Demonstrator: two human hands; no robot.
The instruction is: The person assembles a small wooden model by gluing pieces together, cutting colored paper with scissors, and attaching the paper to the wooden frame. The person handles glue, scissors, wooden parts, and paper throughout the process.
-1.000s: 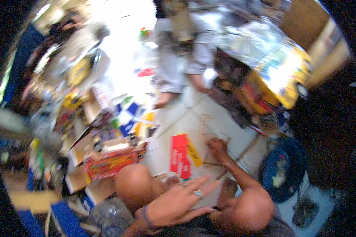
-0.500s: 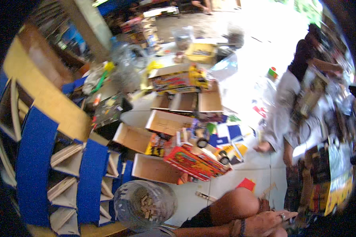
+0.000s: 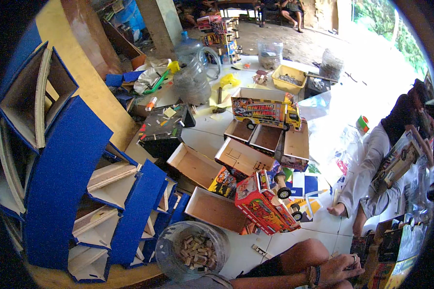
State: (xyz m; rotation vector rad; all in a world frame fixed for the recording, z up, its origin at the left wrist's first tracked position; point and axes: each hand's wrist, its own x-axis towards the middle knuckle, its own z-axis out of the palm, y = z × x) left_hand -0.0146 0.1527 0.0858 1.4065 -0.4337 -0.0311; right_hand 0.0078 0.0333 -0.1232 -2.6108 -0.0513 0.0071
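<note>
My left hand [image 3: 340, 269], with a ring and a dark bracelet at the wrist, reaches across beside my bent knee [image 3: 311, 253] at the lower right. Its fingers point right, loosely bent and apart, and no object shows in them. Below it is a patch of skin that I cannot tell as hand or leg; my right hand is not plainly visible. Beyond the knee a red toy truck [image 3: 265, 202] lies tilted, wheels facing right. A small pale wooden strip [image 3: 262, 251] rests on the tiles left of the knee. Near my forearm stands a clear plastic tub [image 3: 166, 241] of small wooden blocks.
Open wooden truck boxes [image 3: 194, 166] spread across the middle, with a yellow toy truck [image 3: 265, 113] standing behind. Blue-edged wooden pieces [image 3: 65, 178] are stacked on the left. A seated person [image 3: 371, 164] works at the right among plastic sheets. Behind are a yellow basin [image 3: 289, 79] and water jug [image 3: 189, 48].
My view has swung, so the scene sits further right and lower and is sharper. My left hand stays by the knee, its fingers more bent than before.
</note>
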